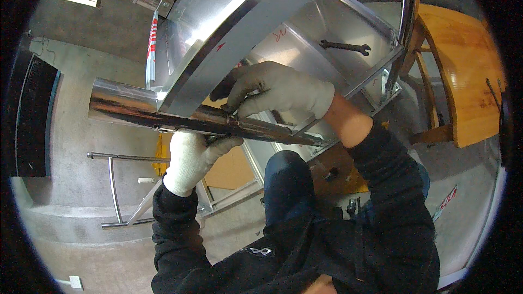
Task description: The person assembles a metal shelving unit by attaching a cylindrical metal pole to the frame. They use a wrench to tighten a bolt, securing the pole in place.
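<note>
A shiny metal tube [182, 120] crosses in front of me, joined to a large metal frame with sheet panels [239, 38]. From above, my right hand [280, 90], in a greyish work glove, reaches over the tube. Its thumb and fingers are pinched together at the tube's upper side, around something small that I cannot make out. My left hand [190, 158], in a white glove, is at the underside of the tube, closed against it. Its thumb lies along the lower edge, and some fingers are hidden. Beyond my right hand, a dark open-ended wrench [346, 47] lies on a panel.
At right stands a wooden chair [463, 76] with a tool on it. Another tubular metal frame [113, 190] is on the floor at left, near a dark box-like object [35, 114]. Small dark parts [351, 206] lie near my knees.
</note>
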The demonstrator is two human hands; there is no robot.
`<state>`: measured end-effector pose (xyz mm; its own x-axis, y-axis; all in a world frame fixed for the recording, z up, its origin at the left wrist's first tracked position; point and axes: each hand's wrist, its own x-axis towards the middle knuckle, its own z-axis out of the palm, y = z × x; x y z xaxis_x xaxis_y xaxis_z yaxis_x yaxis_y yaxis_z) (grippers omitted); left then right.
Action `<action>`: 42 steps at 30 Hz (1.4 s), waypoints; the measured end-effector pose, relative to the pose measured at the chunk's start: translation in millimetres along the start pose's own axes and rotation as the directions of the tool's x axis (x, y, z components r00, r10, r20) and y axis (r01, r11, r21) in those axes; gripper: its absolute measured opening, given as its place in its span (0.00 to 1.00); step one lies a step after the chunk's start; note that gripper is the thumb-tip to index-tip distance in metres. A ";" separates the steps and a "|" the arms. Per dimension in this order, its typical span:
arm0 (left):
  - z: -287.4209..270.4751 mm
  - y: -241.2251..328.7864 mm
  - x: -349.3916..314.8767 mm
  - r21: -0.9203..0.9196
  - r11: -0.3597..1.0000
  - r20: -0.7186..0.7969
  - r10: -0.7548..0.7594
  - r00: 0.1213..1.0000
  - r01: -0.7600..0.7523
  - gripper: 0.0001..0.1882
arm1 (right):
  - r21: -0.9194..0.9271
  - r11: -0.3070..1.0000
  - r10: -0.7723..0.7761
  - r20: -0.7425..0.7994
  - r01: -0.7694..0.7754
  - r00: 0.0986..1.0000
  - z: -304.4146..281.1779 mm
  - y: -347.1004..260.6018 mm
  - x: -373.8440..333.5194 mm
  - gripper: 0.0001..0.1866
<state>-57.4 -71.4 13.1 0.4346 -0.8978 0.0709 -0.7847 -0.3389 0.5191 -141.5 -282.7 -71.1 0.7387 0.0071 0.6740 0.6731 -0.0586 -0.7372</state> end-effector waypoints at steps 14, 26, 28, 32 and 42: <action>-1.6 4.4 -0.9 -0.023 0.997 0.018 -0.068 0.998 0.068 0.17 | -0.235 0.972 0.050 0.106 -0.023 0.993 -9.3 -12.0 5.5 0.22; -1.3 6.9 0.6 0.006 0.998 0.017 -0.067 0.998 0.067 0.15 | -0.066 0.983 0.176 0.096 -0.171 0.980 -13.9 4.0 7.5 0.25; -1.1 3.3 -1.3 0.009 0.999 -0.006 -0.039 0.999 0.039 0.15 | -0.098 0.982 0.168 0.071 -0.161 0.983 -12.1 3.8 6.2 0.23; -1.7 4.1 -0.5 -0.024 0.999 0.015 -0.035 0.999 0.035 0.16 | -0.227 0.972 0.069 0.012 -0.065 0.998 -5.1 8.1 0.8 0.19; -3.5 5.3 0.6 0.003 0.999 0.040 -0.049 0.998 0.049 0.16 | -0.307 0.916 0.208 -0.183 -0.257 0.961 11.6 -4.4 -18.0 0.15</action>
<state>-59.7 -72.7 18.8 0.4548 -0.8905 0.0116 -0.7638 -0.3833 0.5193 -157.4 -271.0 -80.6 0.8436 -0.1886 0.5029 0.4164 -0.3618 -0.8341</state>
